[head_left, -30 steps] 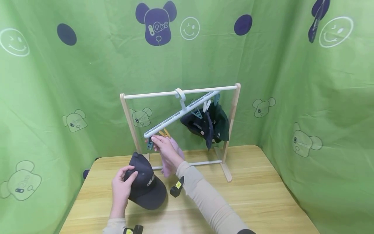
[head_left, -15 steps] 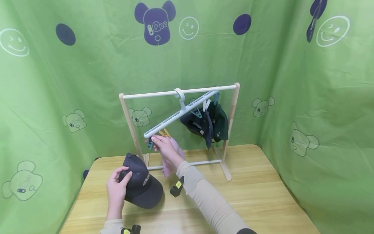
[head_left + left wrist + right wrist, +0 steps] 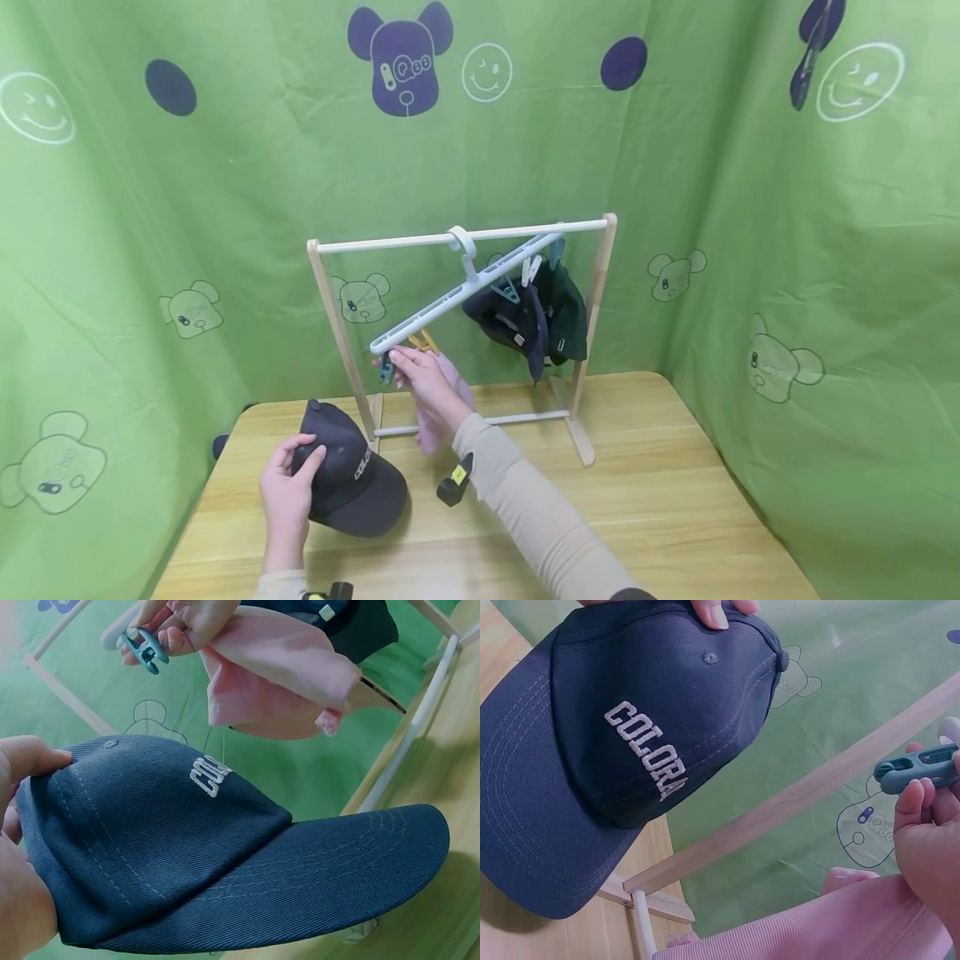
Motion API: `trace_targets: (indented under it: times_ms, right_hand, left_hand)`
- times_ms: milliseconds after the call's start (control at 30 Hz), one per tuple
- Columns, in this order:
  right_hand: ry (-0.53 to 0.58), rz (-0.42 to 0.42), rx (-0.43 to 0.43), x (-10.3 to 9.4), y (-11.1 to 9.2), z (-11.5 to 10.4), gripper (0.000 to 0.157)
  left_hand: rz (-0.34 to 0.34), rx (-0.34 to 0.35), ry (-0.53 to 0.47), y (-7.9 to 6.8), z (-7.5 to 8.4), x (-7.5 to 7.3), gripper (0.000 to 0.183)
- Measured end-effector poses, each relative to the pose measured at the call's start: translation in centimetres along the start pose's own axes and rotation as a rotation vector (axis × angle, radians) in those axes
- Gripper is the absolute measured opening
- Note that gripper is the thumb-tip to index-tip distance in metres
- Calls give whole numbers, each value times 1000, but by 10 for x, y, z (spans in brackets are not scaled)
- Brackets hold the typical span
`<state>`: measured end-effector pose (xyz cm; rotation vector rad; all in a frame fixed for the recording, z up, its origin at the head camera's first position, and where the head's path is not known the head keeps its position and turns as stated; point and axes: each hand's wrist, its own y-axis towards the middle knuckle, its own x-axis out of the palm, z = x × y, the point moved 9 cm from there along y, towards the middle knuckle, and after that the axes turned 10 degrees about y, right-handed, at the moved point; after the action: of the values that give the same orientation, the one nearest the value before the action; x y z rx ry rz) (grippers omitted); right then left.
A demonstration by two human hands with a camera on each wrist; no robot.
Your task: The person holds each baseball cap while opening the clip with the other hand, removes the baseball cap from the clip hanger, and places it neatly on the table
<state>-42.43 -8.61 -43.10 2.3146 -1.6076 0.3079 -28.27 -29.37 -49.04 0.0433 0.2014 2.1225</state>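
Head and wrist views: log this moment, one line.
left hand: holds navy cap; right hand: grips teal clothespin at end of hanger; hanger: hooked on rack; pink cap: hanging below hanger

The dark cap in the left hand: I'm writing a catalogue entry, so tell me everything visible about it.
The cap looks navy, of finely ribbed cloth. Its rounded crown has a button on top, a stitched eyelet and raised white letters, readable as COLORA; the curved brim carries rows of stitching. It tilts in the grip of the left hand, held at the back, in front of the left end of the rack. Whether it touches the table is unclear; its inside is hidden.
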Motion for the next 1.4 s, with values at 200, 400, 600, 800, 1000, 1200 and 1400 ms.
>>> trace_targets:
  times_ms: [200, 400, 600, 800, 1000, 1200, 1400]
  right_hand:
    - [-31, 4, -11, 0, 0, -1, 34]
    - [-16, -8, -20, 0, 0, 0, 34]
    - [12, -8, 1, 0, 0, 2, 34]
    - [15, -8, 1, 1, 0, 2, 34]
    - [9, -12, -15, 0, 1, 2, 35]
    - [21, -20, -3, 0, 1, 3, 35]
    - [19, -24, -7, 1, 1, 2, 35]
  left_hand:
    - [23, -12, -14, 2, -6, -7, 23]
    - [31, -22, -18, 3, -8, -12, 24]
    - [59, -13, -25, 6, -10, -21, 22]
    - [72, -21, -21, 9, -14, -28, 22]
    - [85, -19, -27, 9, -13, -34, 22]
    - [110, -19, -30, 10, -15, -42, 22]
    - [129, -9, -50, 12, -17, -49, 23]
